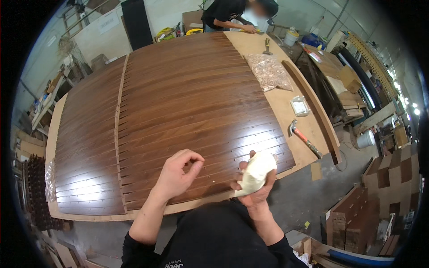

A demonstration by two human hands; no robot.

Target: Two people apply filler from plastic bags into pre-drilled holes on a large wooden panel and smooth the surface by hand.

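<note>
In my right hand [261,190], palm up with the fingers curled round it, lies a pale cream lump [258,172] with a soft, smooth surface; I cannot tell whether it is putty or a filled bag. My left hand [181,172] is held over the brown wooden slats [192,111], its fingers curled and the thumb bent toward the index finger. Anything between those fingertips is too small to make out. The slats lie side by side in panels with small dark holes near their ends. A tiny white speck sits on them between my hands.
The slats rest on a pale board [286,152]. At its right are a claw hammer [306,140], a small white box [300,106], a plastic bag of small wooden pieces [269,71] and a long brown beam [310,109]. Another person [230,15] works at the far edge.
</note>
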